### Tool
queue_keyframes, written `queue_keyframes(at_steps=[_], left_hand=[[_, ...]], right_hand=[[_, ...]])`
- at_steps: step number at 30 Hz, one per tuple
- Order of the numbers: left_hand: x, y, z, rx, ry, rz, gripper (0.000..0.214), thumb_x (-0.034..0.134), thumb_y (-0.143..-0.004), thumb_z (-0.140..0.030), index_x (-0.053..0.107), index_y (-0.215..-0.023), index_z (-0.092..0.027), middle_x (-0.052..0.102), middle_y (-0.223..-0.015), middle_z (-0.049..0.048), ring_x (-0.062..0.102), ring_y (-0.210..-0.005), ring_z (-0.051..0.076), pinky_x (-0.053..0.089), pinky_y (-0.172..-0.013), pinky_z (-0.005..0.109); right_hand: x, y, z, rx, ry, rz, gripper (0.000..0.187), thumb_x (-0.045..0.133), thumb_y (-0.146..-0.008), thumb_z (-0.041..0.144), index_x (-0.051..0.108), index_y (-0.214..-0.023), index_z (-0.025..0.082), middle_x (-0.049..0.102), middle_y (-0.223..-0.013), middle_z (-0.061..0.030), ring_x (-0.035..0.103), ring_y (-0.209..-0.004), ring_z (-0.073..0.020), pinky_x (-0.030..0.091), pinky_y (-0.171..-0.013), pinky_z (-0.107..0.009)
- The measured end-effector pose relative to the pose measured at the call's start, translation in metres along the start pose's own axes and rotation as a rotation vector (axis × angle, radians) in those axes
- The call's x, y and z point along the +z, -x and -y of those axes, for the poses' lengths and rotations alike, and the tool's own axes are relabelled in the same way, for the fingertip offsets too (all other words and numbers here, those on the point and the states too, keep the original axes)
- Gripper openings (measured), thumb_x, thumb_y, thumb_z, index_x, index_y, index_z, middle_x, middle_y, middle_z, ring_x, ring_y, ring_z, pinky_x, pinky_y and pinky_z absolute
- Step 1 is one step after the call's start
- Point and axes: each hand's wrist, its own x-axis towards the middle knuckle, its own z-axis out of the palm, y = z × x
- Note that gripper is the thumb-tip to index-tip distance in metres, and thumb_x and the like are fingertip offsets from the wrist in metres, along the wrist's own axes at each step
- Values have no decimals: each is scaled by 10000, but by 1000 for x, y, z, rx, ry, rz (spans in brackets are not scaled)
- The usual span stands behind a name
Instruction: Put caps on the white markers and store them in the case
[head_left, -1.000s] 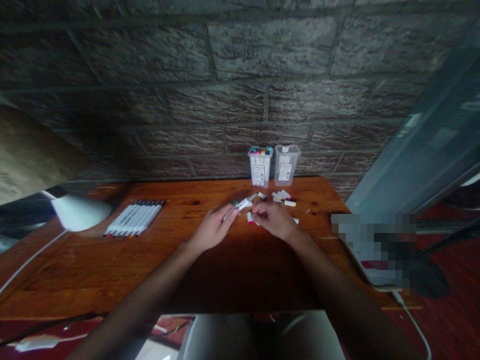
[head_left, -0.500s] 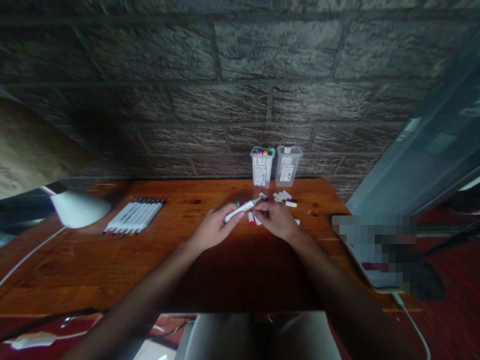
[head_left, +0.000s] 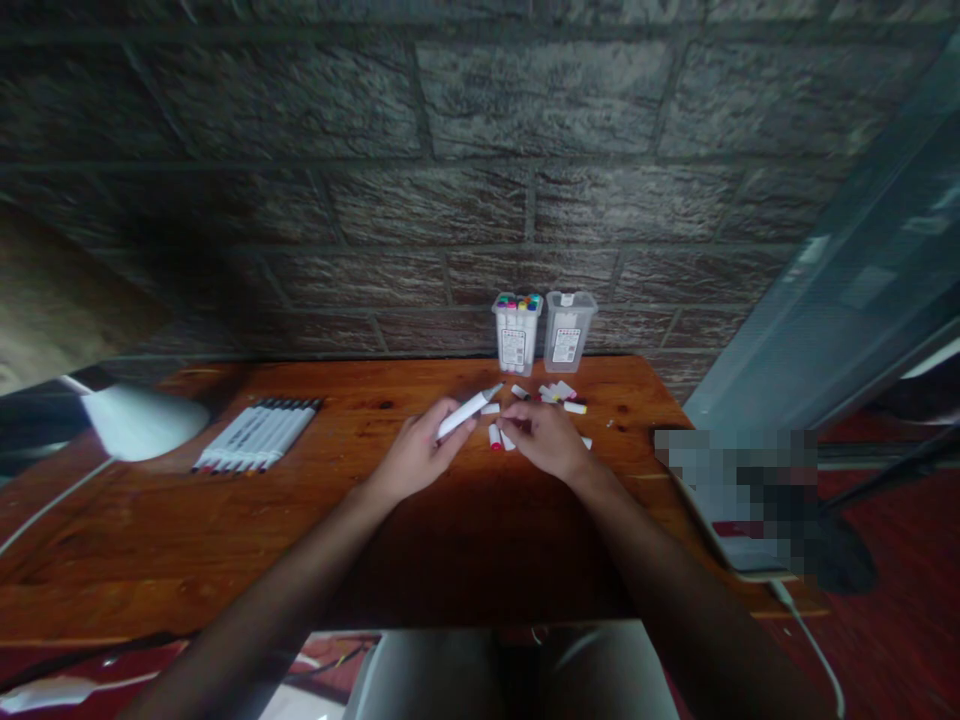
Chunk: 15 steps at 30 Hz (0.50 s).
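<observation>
My left hand (head_left: pixel 420 450) is closed around a white marker (head_left: pixel 463 415). Its bare grey tip points up and to the right. Close by on the right, my right hand (head_left: pixel 547 435) has thumb and fingers drawn together in a pinch, apart from the marker; what they hold, if anything, is hidden. A white cap (head_left: pixel 491 408) shows between the marker and my right fingertips. Just beneath those fingers are a red-ended cap (head_left: pixel 495 438) and another white cap (head_left: pixel 508 440), partly covered. More loose caps (head_left: pixel 564 391) lie beyond my right hand.
A row of white markers (head_left: pixel 259 437) lies at the left, near a lamp (head_left: pixel 142 420). By the brick wall stand a clear box of markers (head_left: pixel 516 335) and a second clear box (head_left: pixel 570 332). A blurred-out laptop-like device (head_left: pixel 739 510) is on the right.
My right hand has drawn away from the marker tip, leaving a gap. The marker has turned a little in my left hand, hiding its printing. The view has shifted slightly.
</observation>
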Motion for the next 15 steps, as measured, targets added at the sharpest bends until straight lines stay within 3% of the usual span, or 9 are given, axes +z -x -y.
queue_keyframes(at_steps=[15], left_hand=[[2, -2, 8, 4, 7, 86, 165, 504, -828, -160, 546, -985, -192, 536, -714, -39, 496, -609, 106, 400, -590, 208]], right_hand=[[-1, 1, 3, 4, 18, -14, 177, 573, -886, 264, 726, -823, 202, 704, -703, -2, 597, -606, -124, 411, -607, -231]])
